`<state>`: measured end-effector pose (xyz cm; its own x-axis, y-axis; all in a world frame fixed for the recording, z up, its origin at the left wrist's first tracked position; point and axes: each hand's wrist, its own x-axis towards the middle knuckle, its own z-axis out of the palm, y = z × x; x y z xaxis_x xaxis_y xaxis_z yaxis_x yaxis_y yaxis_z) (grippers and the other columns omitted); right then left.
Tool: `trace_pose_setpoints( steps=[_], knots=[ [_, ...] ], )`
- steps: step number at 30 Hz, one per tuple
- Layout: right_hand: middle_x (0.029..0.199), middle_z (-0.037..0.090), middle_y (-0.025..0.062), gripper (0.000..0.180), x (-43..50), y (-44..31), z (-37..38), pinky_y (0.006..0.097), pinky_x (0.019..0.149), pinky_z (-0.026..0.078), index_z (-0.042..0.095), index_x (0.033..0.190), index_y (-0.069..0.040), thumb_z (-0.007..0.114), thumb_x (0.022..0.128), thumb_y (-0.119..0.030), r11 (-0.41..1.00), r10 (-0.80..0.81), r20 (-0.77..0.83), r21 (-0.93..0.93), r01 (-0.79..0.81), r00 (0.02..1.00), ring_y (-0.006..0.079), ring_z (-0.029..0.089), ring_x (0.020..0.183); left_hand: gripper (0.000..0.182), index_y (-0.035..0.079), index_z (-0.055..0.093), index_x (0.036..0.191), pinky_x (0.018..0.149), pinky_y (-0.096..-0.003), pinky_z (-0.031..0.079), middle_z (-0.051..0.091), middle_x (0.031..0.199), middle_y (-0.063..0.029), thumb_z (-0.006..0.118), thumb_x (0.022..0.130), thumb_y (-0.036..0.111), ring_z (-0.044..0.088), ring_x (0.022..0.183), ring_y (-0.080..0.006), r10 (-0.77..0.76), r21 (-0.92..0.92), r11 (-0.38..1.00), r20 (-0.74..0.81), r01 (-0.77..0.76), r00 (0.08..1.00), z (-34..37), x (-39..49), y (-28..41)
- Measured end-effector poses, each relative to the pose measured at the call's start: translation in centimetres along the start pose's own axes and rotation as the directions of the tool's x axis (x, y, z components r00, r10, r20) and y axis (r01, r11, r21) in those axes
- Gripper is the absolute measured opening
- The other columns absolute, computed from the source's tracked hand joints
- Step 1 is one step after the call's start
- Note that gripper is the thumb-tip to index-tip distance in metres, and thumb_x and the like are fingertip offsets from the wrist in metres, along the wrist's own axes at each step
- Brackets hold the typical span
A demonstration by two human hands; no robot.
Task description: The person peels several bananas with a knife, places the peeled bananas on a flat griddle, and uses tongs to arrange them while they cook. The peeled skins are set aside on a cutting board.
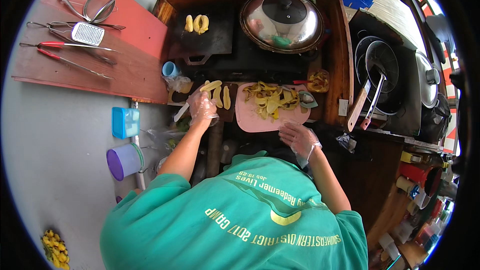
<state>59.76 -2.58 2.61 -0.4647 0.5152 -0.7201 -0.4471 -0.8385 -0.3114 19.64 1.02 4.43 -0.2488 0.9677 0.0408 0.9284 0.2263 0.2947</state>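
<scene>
My left hand (203,110), in a thin clear plastic glove, is closed around a peeled banana (212,85). Just right of it, more peeled bananas (226,98) lie on a dark surface. A white flat-handled thing (182,112) shows beside my left wrist; its other end is hidden. My right hand (298,137), gloved too, holds nothing and hovers by the near edge of a pink cutting board (245,120). Banana peels (270,101) are heaped on that board. At its right end sits a small teal dish (308,99) of white matter.
Several bananas (197,24) lie on a black griddle (219,39). Right of it stands a pan under a domed metal lid (262,11). A plastic tub (318,81), a blue cup (171,69) and a wooden side wall (339,71) border the work area. Utensils, including a grater (87,33), rest on a red board (138,41).
</scene>
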Motion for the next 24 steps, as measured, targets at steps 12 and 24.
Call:
trace_pose_setpoints(
  steps=[12,24],
  knots=[
    [0.139,0.062,0.0251,0.044,7.0,4.2,8.0,0.0463,0.11,0.05,0.056,0.139,0.005,0.056,0.106,-0.024,0.993,0.115,0.03,-0.044,-0.114,0.993,0.0374,0.062,0.126,0.017,0.005,0.075,0.098,0.085,-0.0509,0.059,0.074,0.105,-0.0213,0.069,0.091,0.02,0.072,0.103,-0.0413,-0.161,-0.059,0.984,0.092,0.166,0.983,3.7,6.6,-5.4],
    [0.149,0.056,0.0239,0.056,8.4,4.8,11.8,0.0441,0.115,0.045,0.049,0.148,0.002,0.058,0.104,-0.031,0.994,-0.061,-0.127,0.078,0.072,0.99,0.0368,0.057,0.133,0.017,-0.003,0.077,0.101,0.056,-0.0325,0.055,0.075,0.083,-0.0128,0.079,0.091,0.011,0.069,0.063,-0.0143,-0.018,-0.645,0.739,0.272,0.195,0.962,-10.8,19.1,-9.3]
  ],
)
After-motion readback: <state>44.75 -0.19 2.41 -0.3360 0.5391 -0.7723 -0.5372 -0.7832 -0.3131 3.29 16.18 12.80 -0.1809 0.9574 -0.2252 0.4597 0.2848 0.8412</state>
